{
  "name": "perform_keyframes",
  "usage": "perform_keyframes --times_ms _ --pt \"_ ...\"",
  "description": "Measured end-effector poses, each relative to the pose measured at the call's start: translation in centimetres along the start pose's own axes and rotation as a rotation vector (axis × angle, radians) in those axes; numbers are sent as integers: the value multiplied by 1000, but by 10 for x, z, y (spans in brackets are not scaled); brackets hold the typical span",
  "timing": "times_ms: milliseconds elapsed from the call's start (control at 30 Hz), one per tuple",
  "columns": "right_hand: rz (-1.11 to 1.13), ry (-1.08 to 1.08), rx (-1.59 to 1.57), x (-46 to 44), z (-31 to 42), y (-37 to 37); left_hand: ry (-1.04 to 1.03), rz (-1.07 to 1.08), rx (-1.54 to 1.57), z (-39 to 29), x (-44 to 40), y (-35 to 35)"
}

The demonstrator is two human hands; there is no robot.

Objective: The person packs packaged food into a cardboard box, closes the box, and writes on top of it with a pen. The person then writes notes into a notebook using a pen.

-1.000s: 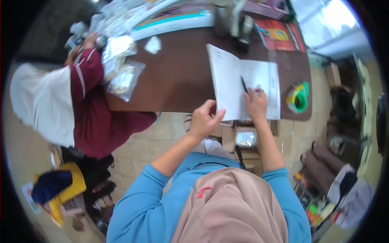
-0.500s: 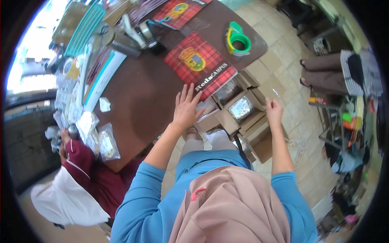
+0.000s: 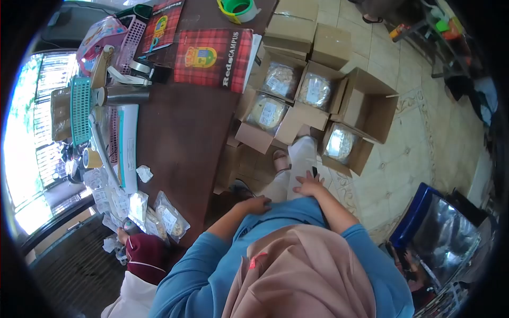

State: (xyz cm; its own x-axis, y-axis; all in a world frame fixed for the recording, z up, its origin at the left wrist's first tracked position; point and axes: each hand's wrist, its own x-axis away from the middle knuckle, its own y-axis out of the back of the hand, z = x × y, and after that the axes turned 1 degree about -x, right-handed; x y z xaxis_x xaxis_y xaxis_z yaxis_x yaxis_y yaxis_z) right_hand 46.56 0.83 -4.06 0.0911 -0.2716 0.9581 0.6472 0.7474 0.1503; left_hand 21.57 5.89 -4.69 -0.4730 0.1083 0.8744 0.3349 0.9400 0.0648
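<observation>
My left hand [image 3: 256, 204] rests against the front of my blue top at the top of my thigh, fingers lying loosely with nothing visible in them. Spread fingers of my right hand [image 3: 309, 185] touch my light trousers near the knee, and that hand holds nothing. Beyond my knees, open cardboard boxes [image 3: 255, 139] stand on the floor beside the table. Clear labelled packs lie inside several of them: a round pack [image 3: 266, 114], a far pack [image 3: 281, 79], a middle pack [image 3: 316, 91] and the nearest pack [image 3: 341, 146].
The brown table [image 3: 183, 140] fills the left side. On it lie a red plaid book [image 3: 212, 57], a green tape dispenser [image 3: 237, 9], a sealer [image 3: 128, 148] and plastic packets [image 3: 170, 217]. Another person's maroon sleeve [image 3: 146, 257] is at lower left. A larger open box [image 3: 368, 103] stands right.
My left hand has left the plaid book and come back to my lap. My right hand has drawn back from the boxes to my leg and opened. The view has turned right.
</observation>
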Motion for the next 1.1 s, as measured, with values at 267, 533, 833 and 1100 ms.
perform_keyframes --times_ms 267,533,833,1100 --pt "92 111 140 -57 -29 -122 87 96 13 8 -36 -69" --pt "131 -80 -92 -55 -160 -240 246 109 -63 -23 -89 -134" --pt "71 -210 -315 -62 -239 -272 685 40 161 -101 -151 -203" --pt "196 -207 -267 -69 -269 -327 740 -88 172 -118 -179 -248"
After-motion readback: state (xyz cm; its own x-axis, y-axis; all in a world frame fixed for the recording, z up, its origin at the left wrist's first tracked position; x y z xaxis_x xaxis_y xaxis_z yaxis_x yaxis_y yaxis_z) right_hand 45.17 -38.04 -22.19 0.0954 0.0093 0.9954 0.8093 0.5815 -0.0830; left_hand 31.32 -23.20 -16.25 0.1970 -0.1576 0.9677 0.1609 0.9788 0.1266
